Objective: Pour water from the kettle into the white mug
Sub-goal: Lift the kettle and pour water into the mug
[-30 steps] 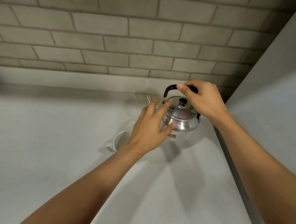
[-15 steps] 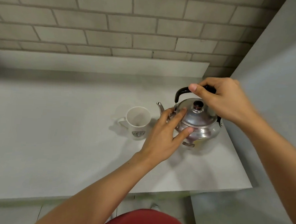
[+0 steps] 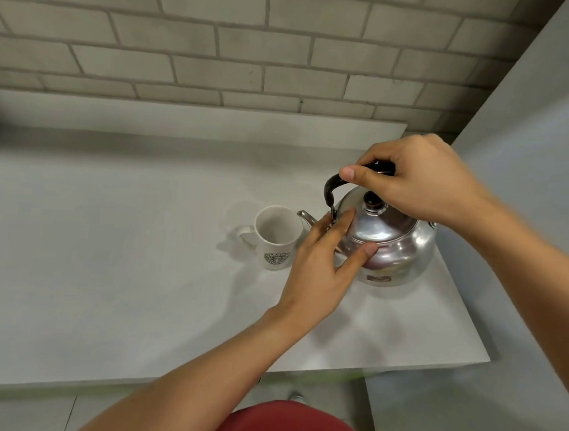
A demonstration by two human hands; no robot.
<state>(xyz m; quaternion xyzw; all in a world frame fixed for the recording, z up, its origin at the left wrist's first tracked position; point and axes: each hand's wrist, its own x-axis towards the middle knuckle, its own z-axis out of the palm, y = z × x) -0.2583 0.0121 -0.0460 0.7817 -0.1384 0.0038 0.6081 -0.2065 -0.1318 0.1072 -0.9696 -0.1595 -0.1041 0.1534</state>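
Observation:
A shiny steel kettle (image 3: 397, 249) with a black handle and a dark lid knob stands upright on the white counter (image 3: 106, 271), near its right end. My right hand (image 3: 418, 180) is closed around the top of the black handle. My left hand (image 3: 326, 268) rests flat against the kettle's left side, fingers spread, partly hiding the spout. The white mug (image 3: 277, 236) with a green round logo stands just left of the spout, its handle pointing left. The mug looks empty inside.
A grey brick wall (image 3: 253, 47) rises behind a low white ledge at the counter's back. A plain grey wall (image 3: 539, 164) closes off the right side. The counter's front edge runs below my arms, with floor tiles and red clothing beneath.
The view has tilted down and pulled back, bringing the mug fully into sight. Both hands have kept their hold on the kettle, which still stands on the counter.

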